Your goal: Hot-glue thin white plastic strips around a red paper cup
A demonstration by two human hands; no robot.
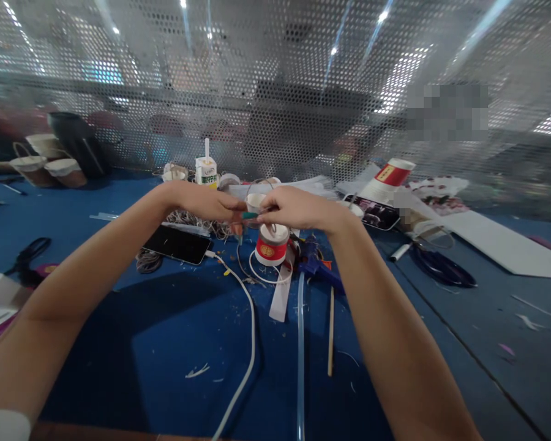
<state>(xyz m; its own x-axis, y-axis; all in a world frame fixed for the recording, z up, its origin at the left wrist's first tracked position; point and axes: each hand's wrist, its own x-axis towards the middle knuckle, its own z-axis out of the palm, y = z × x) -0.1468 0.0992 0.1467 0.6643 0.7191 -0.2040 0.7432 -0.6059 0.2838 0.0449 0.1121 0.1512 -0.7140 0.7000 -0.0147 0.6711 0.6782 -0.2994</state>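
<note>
One teal piece (248, 215) is pinched in the right hand (291, 207); the left hand (206, 201) has a grip I can't read; one low sweep could tip the red cup (272, 250).

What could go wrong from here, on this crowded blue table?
The right hand is close to the red-banded cup, so a bump might tip it. The white cable plugged into the phone might get snagged and drag it. The blue glue gun, if hot, might burn the nearby right forearm.
</note>
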